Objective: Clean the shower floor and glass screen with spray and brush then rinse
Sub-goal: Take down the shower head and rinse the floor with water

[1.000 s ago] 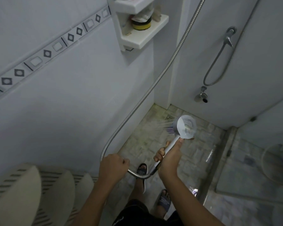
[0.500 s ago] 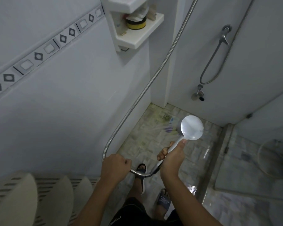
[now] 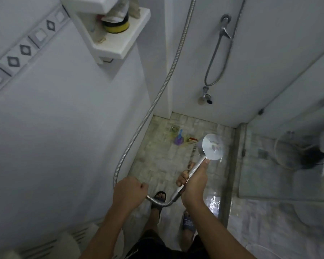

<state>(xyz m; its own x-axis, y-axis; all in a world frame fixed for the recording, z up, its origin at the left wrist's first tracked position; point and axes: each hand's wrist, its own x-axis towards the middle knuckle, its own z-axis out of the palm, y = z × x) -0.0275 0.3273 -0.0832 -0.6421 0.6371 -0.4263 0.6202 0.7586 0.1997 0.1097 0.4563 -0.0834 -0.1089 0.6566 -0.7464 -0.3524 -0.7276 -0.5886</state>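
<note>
My right hand [image 3: 194, 182] grips the handle of a silver shower head [image 3: 212, 149], its round back facing me over the mosaic shower floor [image 3: 157, 161]. My left hand [image 3: 129, 193] holds the metal hose [image 3: 150, 113] where it loops low before rising up the wall. A purple-and-blue brush [image 3: 179, 138] and a red-and-yellow object [image 3: 192, 140] lie on the floor near the drain [image 3: 174, 128]. The glass screen [image 3: 288, 156] stands to the right.
A white corner shelf [image 3: 120, 40] with a yellow-and-black item hangs high on the left wall. A tap [image 3: 205, 96] and a second hose hang on the back wall. A low kerb [image 3: 227, 174] borders the floor. My sandalled feet [image 3: 158, 201] stand on wet tiles.
The shower head has swung right and turned, so the brush and drain near the corner now show. The view has dropped slightly; both hands keep their hold.
</note>
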